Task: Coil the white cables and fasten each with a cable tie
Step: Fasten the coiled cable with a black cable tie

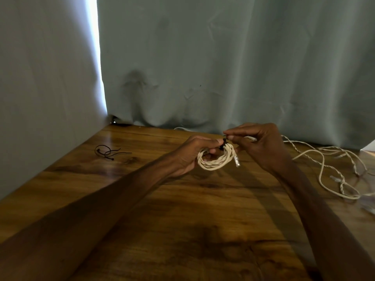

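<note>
The left hand grips a coil of white cable, with its fingers curled through the loops and its thumb pressed on top. A black cable tie wraps the coil at its upper side, right beside that thumb. The right hand pinches the tail of the tie between thumb and forefinger, just above the coil. A clear plug hangs from the coil's right side. Both hands are raised a little over the wooden table, near its far edge.

To the right, loose white cables sprawl in tangled loops toward the table's right side, close to the right forearm. To the left, well apart from the hands, a few spare black ties lie on the wood near the table's left edge.

That left edge runs diagonally against a grey cloth panel. The far edge meets a grey-green curtain, which hangs down to the tabletop just behind the hands. A broad stretch of wood lies between the two forearms.
</note>
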`<state>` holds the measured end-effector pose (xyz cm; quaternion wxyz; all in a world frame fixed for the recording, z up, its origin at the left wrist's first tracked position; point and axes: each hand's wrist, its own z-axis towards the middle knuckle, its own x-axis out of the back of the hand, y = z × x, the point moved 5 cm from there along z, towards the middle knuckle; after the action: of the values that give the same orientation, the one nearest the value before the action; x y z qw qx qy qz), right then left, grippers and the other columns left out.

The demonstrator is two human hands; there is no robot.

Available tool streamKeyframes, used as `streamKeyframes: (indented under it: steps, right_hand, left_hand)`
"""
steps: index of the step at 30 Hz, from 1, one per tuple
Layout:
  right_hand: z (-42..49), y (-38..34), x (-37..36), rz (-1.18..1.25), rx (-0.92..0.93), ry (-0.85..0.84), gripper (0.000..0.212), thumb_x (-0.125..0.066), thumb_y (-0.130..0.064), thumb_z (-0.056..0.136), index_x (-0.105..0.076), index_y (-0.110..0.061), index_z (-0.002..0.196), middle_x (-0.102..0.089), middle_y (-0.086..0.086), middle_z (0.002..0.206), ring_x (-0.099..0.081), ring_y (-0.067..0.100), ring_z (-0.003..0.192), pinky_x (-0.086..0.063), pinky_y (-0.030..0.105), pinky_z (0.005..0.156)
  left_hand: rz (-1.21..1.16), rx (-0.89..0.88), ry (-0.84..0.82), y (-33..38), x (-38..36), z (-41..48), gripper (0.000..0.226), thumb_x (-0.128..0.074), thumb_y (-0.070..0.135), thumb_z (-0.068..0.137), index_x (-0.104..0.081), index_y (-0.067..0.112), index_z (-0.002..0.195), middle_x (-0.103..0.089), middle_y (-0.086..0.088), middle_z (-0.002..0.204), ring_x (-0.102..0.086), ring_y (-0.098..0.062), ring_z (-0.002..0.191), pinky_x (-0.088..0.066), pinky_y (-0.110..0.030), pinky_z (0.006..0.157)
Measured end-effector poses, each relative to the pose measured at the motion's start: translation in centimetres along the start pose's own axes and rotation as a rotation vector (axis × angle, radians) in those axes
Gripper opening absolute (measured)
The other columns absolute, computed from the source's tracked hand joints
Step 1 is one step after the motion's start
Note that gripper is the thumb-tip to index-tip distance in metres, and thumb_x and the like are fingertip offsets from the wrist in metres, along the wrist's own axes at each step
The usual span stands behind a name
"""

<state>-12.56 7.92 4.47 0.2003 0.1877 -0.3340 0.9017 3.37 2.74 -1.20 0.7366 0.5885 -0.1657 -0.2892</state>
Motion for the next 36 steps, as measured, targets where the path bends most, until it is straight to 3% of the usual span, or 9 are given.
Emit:
streamKeyframes:
  steps: [4,13,20,25,29,33,36]
  right_hand:
    - [0.0,-0.1,0.2,0.0,0.024,-0.047,0.019,-0.074,-0.002,0.089,-0.079,-0.003,0.107,-0.077,0.009,0.098,-0.076,0.018,0.083,-0.064,0.028,0.064]
    - [0.0,0.1,0.7,-0.051,0.022,-0.081,0.018,-0.076,-0.004,0.086,-0.08,-0.005,0.103,-0.078,0.007,0.096,-0.076,0.018,0.086,-0.064,0.028,0.069]
    - [-0.1,-0.2,0.9,-0.12,0.025,-0.07,0.017,-0.08,-0.003,0.084,-0.082,-0.009,0.1,-0.079,0.002,0.092,-0.076,0.01,0.081,-0.057,0.014,0.071]
    - [-0.2,-0.6,1.0,-0.193,0.065,-0.086,0.019,-0.081,-0.006,0.084,-0.082,-0.013,0.101,-0.079,-0.002,0.094,-0.075,0.01,0.087,-0.058,0.02,0.076]
    - [-0.2,-0.7,0.9,-0.22,0.057,-0.097,0.02,-0.08,-0.006,0.084,-0.082,-0.017,0.101,-0.078,-0.004,0.095,-0.073,0.008,0.088,-0.057,0.017,0.07]
    - [-0.2,-0.7,0.6,-0.24,0.058,-0.131,0.018,-0.08,-0.008,0.084,-0.083,-0.019,0.098,-0.077,-0.006,0.095,-0.072,0.006,0.089,-0.054,0.013,0.074]
    - [-0.3,-0.6,0.4,-0.266,0.069,-0.152,0.017,-0.081,-0.01,0.083,-0.083,-0.018,0.098,-0.077,-0.006,0.095,-0.073,0.007,0.087,-0.058,0.019,0.077]
  left_hand:
    - [-0.009,0.018,-0.002,0.2,-0.1,-0.1,0.036,-0.052,0.011,0.104,-0.06,-0.021,0.116,-0.048,0.002,0.059,-0.052,-0.006,0.05,-0.041,-0.014,0.048]
    - [0.012,0.022,-0.028,0.1,0.0,-0.3,0.024,-0.055,0.012,0.103,-0.074,0.0,0.095,-0.049,0.001,0.06,-0.048,-0.006,0.051,-0.039,-0.015,0.047]
    - [0.043,0.028,-0.054,-0.4,0.1,0.0,0.032,-0.066,0.023,0.091,-0.073,-0.006,0.103,-0.051,0.0,0.063,-0.047,-0.01,0.053,-0.036,-0.018,0.047]
    - [0.049,0.017,-0.042,-0.4,0.3,0.2,0.036,-0.064,0.021,0.092,-0.07,-0.011,0.107,-0.053,0.001,0.061,-0.049,-0.009,0.051,-0.038,-0.016,0.046]
    - [0.085,0.019,-0.023,-0.5,0.5,0.3,0.023,-0.066,0.018,0.094,-0.074,-0.003,0.097,-0.054,0.002,0.058,-0.049,-0.007,0.047,-0.038,-0.016,0.045]
    - [0.121,0.051,-0.008,-0.5,0.3,0.1,0.021,-0.06,0.011,0.099,-0.073,-0.006,0.096,-0.054,0.001,0.056,-0.051,-0.006,0.046,-0.04,-0.014,0.045]
    - [0.14,0.08,-0.018,-0.7,0.3,0.1,0.03,-0.06,0.011,0.1,-0.066,-0.018,0.101,-0.055,0.002,0.055,-0.051,-0.005,0.046,-0.04,-0.014,0.045]
